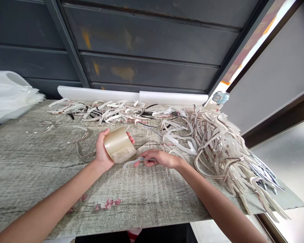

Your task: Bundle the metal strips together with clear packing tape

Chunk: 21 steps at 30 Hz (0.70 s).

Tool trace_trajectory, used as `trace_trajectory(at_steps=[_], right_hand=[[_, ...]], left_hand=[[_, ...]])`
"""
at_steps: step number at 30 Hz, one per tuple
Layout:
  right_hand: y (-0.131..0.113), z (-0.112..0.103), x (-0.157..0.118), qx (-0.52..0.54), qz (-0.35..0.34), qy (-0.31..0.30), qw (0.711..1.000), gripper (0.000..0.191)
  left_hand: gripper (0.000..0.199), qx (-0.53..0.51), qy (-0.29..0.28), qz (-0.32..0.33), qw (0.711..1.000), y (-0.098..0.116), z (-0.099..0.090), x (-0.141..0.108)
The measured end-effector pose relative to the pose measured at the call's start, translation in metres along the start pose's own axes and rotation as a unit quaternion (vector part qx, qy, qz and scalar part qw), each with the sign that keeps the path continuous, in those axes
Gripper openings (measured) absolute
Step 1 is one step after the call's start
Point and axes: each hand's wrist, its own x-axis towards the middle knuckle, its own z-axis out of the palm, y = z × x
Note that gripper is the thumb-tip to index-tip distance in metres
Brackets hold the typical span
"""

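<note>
My left hand (pixel 103 153) is wrapped round a wide roll of clear packing tape (pixel 118 141), held tilted above the table with fingertips showing at its far end. The tape's surface is wrinkled near the lower right. Beside it, my right hand (pixel 160 158) pinches a thin, curved whitish strip (pixel 128 163) whose free end points left, below the roll. What this strip is made of, I cannot tell. Just beyond my right hand lie more pale curved pieces (pixel 178 140), some with shiny metallic edges.
A large heap of curved strips (pixel 218 141) covers the table's right end, some overhanging the edge. Loose strips (pixel 114 111) line the back before a white roll (pixel 98 92). White plastic bagging (pixel 10 94) stands at left. Dark metal panels (pixel 147 44) rise behind the wood-patterned tabletop (pixel 40 168).
</note>
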Motion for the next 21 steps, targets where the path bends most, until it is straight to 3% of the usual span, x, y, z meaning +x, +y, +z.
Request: trace_trajectory(at_steps=[3, 9, 21], right_hand=[[0.002, -0.001, 0.001, 0.087, 0.032, -0.018, 0.996, 0.035], [0.011, -0.003, 0.005, 0.192, 0.069, 0.017, 0.979, 0.036], [0.007, -0.003, 0.004, 0.198, 0.07, -0.004, 0.978, 0.04]], left_hand=[[0.052, -0.007, 0.004, -0.005, 1.0, 0.0, 0.001, 0.0], [0.053, -0.018, -0.007, -0.013, 1.0, 0.0, 0.0, -0.001], [0.051, -0.01, -0.019, -0.023, 1.0, 0.001, -0.003, 0.0]])
